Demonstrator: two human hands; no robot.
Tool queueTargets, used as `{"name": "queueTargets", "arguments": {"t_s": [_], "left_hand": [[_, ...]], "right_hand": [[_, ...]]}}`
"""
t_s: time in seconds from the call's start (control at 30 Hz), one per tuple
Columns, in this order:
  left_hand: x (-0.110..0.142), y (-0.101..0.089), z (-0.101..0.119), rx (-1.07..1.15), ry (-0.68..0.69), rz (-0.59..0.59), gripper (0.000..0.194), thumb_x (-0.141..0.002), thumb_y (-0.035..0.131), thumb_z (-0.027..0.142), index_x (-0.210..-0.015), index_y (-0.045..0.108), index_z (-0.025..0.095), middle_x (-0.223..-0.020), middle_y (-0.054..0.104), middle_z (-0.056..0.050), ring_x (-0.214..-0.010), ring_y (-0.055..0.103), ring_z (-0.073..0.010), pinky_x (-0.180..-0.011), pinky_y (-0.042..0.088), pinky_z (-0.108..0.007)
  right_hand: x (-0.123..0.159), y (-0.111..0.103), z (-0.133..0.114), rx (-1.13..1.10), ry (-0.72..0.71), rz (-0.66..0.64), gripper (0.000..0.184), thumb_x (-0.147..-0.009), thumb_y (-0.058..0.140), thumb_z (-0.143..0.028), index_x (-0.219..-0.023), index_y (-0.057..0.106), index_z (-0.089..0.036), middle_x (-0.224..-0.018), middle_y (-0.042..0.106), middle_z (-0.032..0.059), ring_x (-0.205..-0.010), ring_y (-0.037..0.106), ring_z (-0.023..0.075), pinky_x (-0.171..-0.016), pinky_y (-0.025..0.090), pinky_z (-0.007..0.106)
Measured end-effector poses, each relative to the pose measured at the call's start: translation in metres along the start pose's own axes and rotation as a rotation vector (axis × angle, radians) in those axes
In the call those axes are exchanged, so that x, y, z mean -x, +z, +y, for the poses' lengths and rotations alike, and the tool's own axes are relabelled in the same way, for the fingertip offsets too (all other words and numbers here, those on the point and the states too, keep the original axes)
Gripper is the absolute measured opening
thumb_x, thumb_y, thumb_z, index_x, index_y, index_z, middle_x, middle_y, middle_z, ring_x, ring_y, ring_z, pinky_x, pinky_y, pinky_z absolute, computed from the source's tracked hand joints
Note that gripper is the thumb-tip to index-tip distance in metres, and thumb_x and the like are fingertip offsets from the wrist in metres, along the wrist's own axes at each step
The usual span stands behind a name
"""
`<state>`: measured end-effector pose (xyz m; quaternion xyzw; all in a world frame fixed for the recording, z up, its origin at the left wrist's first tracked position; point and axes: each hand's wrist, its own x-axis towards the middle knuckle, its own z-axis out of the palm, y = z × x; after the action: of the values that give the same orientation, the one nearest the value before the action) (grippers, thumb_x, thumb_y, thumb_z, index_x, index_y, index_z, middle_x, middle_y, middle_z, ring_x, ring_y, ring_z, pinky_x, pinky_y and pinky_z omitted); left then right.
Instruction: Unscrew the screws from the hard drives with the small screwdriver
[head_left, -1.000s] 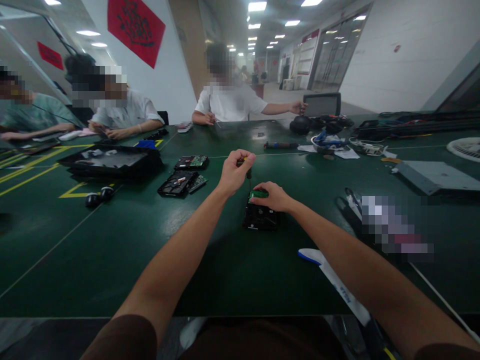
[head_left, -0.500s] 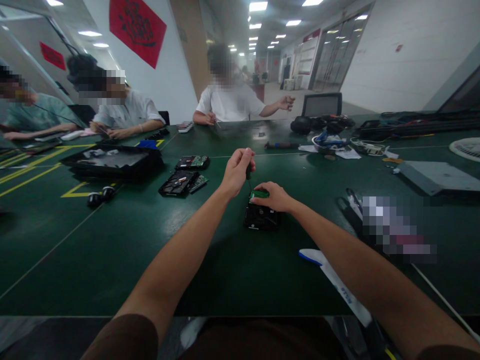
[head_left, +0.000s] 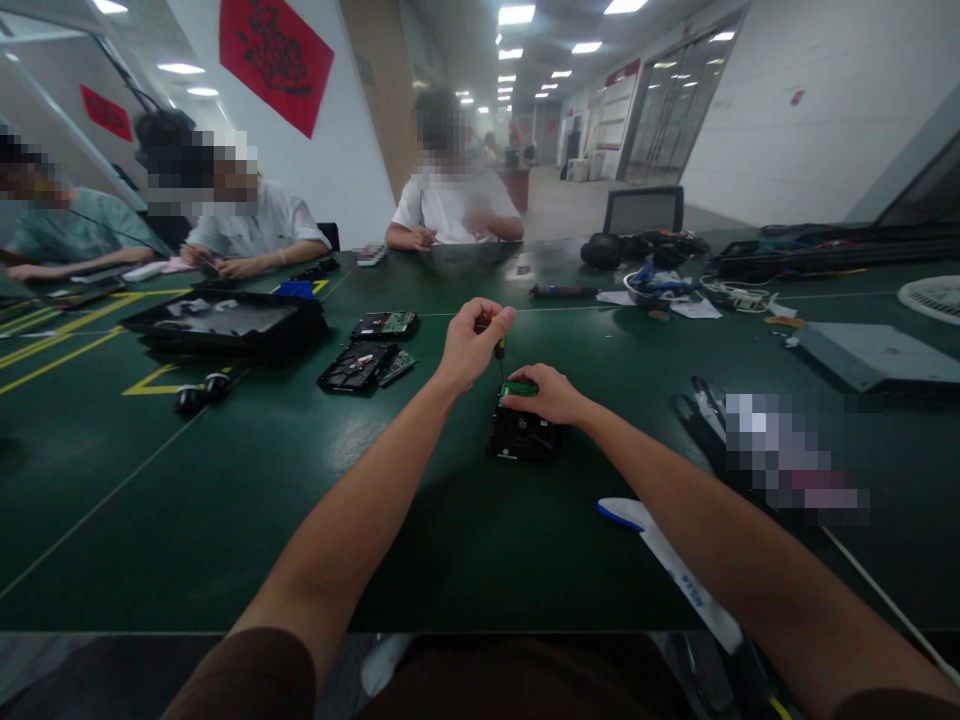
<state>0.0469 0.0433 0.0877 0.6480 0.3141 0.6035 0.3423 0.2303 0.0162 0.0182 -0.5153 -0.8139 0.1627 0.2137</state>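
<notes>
A black hard drive (head_left: 521, 438) lies on the green table in front of me. At its far end is a green circuit board (head_left: 517, 387). My right hand (head_left: 551, 393) grips that end from the right, thumb and fingers on the board and drive. My left hand (head_left: 472, 345) is closed around a screwdriver (head_left: 500, 350), held upright with its thin shaft pointing down at the board's far left corner. The tip is too small to make out.
More opened hard drives (head_left: 360, 367) lie to the left, with a loose circuit board (head_left: 397, 368). Beyond them is a black tray (head_left: 225, 322). A white-and-blue strip (head_left: 679, 570) lies under my right forearm. A grey metal box (head_left: 881, 355) stands at right. People sit across the table.
My left thumb and fingers have shifted around the screwdriver handle, showing more of it. My right hand and the hard drive stay put. The person opposite has drawn an outstretched arm in.
</notes>
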Motion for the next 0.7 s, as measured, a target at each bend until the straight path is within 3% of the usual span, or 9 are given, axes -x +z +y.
{"name": "queueTargets", "arguments": {"t_s": [0.23, 0.4, 0.6, 0.7], "left_hand": [[-0.001, 0.001, -0.001, 0.15, -0.075, -0.053, 0.025, -0.1, 0.059, 0.047, -0.096, 0.064, 0.022, -0.082, 0.067, -0.002, -0.074, 0.064, -0.0132, -0.07, 0.053, -0.027], [-0.001, 0.008, -0.008, 0.247, -0.095, -0.028, 0.035, -0.104, 0.045, 0.053, -0.092, 0.057, 0.023, -0.074, 0.06, 0.001, -0.066, 0.062, -0.012, -0.07, 0.055, -0.028], [0.002, 0.008, -0.01, 0.174, -0.074, -0.053, 0.034, -0.092, 0.071, 0.051, -0.098, 0.05, 0.024, -0.073, 0.058, 0.004, -0.063, 0.059, -0.0103, -0.062, 0.049, -0.024], [0.003, 0.007, -0.008, 0.149, -0.121, -0.041, 0.036, -0.092, 0.071, 0.05, -0.097, 0.048, 0.024, -0.076, 0.064, 0.002, -0.066, 0.062, -0.0112, -0.061, 0.046, -0.024]], "right_hand": [[0.001, -0.002, -0.002, 0.001, 0.001, -0.001, 0.051, -0.083, 0.073, -0.064, -0.121, 0.071, -0.029, -0.119, 0.071, 0.0063, -0.111, 0.064, 0.0275, -0.092, 0.052, 0.041], [0.001, -0.001, -0.002, -0.008, -0.004, 0.01, 0.051, -0.083, 0.074, -0.065, -0.12, 0.072, -0.03, -0.119, 0.071, 0.0066, -0.112, 0.064, 0.0275, -0.094, 0.051, 0.042], [0.001, -0.001, -0.003, -0.006, 0.003, 0.011, 0.049, -0.083, 0.074, -0.063, -0.12, 0.072, -0.03, -0.118, 0.071, 0.0062, -0.112, 0.064, 0.0274, -0.095, 0.051, 0.042], [0.001, -0.001, -0.002, -0.009, 0.005, 0.01, 0.05, -0.083, 0.074, -0.064, -0.119, 0.072, -0.031, -0.117, 0.071, 0.0063, -0.11, 0.064, 0.0273, -0.094, 0.051, 0.042]]}}
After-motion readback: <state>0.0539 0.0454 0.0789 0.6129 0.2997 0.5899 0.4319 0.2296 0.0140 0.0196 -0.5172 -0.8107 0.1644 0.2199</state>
